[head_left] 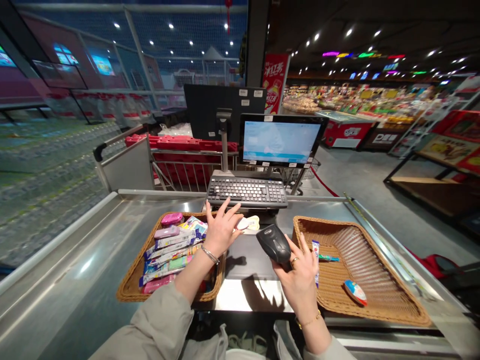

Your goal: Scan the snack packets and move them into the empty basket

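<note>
My left hand (224, 227) is over the right edge of the left wicker basket (125, 290). Its thumb and forefinger pinch a small white item with a pale yellow label (252, 223); its exact kind is unclear. My right hand (300, 275) is wrapped round a black barcode scanner (273, 242), whose head is turned toward that item. Several slim packets (176, 252) and pink cases (171, 219) fill the left basket. In the right wicker basket (378, 260) lie a blue-and-red packet (355, 292), a green stick-like item (329, 258) and a slim white-and-purple packet (315, 247) beside my right fingers.
A keyboard (247, 191) sits at the counter's far edge, below a lit screen (279, 142) and a second monitor (210, 112) facing away. The metal counter (86, 260) has raised rims. Behind it stand a trolley (123, 160) and store displays.
</note>
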The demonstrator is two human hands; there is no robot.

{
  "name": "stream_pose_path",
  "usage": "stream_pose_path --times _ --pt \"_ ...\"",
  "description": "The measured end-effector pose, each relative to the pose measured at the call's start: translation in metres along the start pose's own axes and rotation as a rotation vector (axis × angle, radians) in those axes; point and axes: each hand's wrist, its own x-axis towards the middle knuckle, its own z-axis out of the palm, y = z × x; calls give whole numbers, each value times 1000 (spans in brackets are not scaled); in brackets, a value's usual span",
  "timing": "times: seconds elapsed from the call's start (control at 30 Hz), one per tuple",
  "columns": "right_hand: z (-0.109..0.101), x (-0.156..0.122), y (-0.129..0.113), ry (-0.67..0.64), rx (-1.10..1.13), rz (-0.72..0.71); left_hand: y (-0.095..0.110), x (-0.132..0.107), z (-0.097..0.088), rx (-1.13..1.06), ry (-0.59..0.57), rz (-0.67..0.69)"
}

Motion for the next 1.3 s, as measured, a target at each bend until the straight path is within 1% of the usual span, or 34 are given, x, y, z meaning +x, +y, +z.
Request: stream_pose_path --times 0.23,0.4,0.5,0.73,0.87,1.13,1.3 --pt "-7 -1 16 89 -31 82 13 17 6 -13 -4 40" --pt "-17 -2 28 142 -48 161 26 29 13 -47 -8 81" --pt "-23 -3 35 177 -72 184 35 37 18 -75 -5 113" --pt "-38 -6 52 201 -118 250 58 55 26 -116 -17 179" --pt "-45 -7 58 221 -122 308 68 61 34 -126 -16 215" --pt "-56 -13 73 314 -152 334 89 71 51 -182 -40 310" --pt "-66 -18 79 369 -180 459 107 75 64 -243 -71 369"
